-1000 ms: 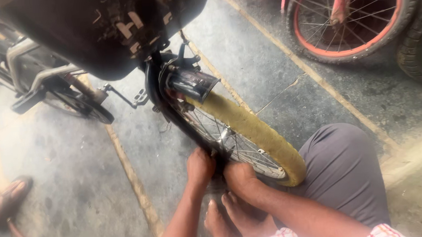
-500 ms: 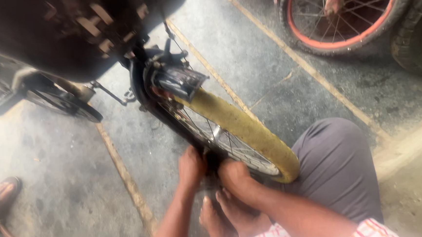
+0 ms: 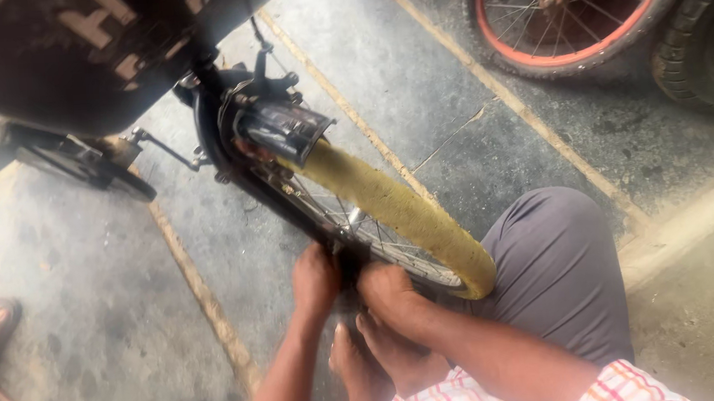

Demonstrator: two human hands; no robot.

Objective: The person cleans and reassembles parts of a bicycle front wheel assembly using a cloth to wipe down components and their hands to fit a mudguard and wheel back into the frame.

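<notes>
Unmoved hands (image 3: 354, 283), fingertips hidden behind wheel (image 3: 399, 214)

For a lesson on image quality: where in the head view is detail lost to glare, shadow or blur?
Head view: the concrete floor at left is washed out by glare; the dark basket at top is underexposed and soft; the yellow-lined bicycle wheel and both hands, left hand and right hand, are fairly sharp.

Bicycle wheel (image 3: 374, 216) runs from upper left down to centre, over the floor (image 3: 92, 324). Left hand (image 3: 314, 281) and right hand (image 3: 387, 293) sit side by side on its near end, bare feet (image 3: 375, 364) just below. Knee (image 3: 555, 263) right of the wheel; second wheel (image 3: 569, 14) far behind, top right.
</notes>
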